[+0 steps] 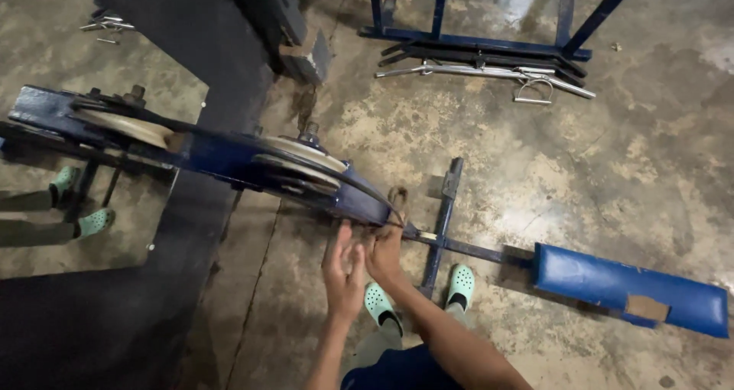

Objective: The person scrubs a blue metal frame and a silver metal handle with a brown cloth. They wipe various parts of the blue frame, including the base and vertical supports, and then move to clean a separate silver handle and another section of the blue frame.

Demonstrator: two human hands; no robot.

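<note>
The blue pulley arm [229,157] runs slantwise above the concrete floor [612,176], with a dark belt [336,168] riding over its pale wheels. At the lower end of that arm, the right hand [384,254] is closed on a frayed brownish loop [397,200] where the belt leaves the arm; its fingers are curled tight around the loop. The left hand [344,271] sits just beside it, below the arm's tip, fingers spread and flat, holding nothing that shows.

Risks, judged from this: both hands are close to where belt meets wheel, so if the belt runs or the arm drops, fingers could be pinched at that end. The loop looks worn and might give way under a hard pull, jerking the right hand back. The feet in green clogs [461,281] stand directly under the arm's tip, astride a thin blue bar [442,222], a trip hazard. The blue padded bench [631,287] lies further out from the arm's tip
</note>
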